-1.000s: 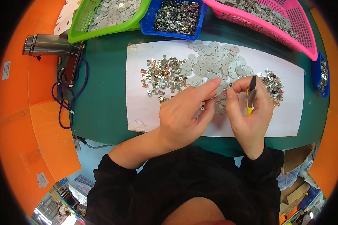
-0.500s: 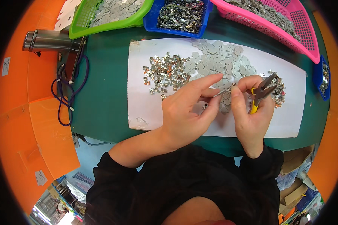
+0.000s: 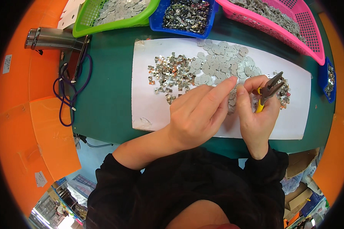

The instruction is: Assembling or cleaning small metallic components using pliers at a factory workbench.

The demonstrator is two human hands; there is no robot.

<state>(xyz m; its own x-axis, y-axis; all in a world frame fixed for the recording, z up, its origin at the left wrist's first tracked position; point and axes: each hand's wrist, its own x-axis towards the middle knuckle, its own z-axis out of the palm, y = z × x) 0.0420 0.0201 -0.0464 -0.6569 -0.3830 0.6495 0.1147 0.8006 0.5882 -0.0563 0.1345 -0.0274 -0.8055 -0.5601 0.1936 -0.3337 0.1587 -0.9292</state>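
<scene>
My right hand (image 3: 258, 118) is closed round pliers (image 3: 264, 94) with yellow handles, whose dark jaws stick out past the fingers to the upper right. Its thumb and forefinger are pinched together at the same time, and whatever lies between them is too small to see. Right beside them, the fingertips of my left hand (image 3: 197, 116) come together in a pinch; its thumb and anything held are hidden behind the fingers. Both hands hover over a white sheet (image 3: 151, 114). Beyond the fingertips lies a heap of flat grey plates (image 3: 221, 61), with small shiny metal clips (image 3: 172, 70) to its left.
More small metal parts (image 3: 283, 93) lie right of the pliers. Along the far edge stand a green basket (image 3: 114, 28), a blue bin (image 3: 179, 32) and a pink basket (image 3: 273, 36). A small blue tray (image 3: 326, 82) is at the right, a purple cord (image 3: 90, 72) at the left.
My left hand has turned and shifted slightly right, its fingers drawing in to meet the right fingertips. A thin piece seen in its pinch is now hidden. The right hand has barely moved.
</scene>
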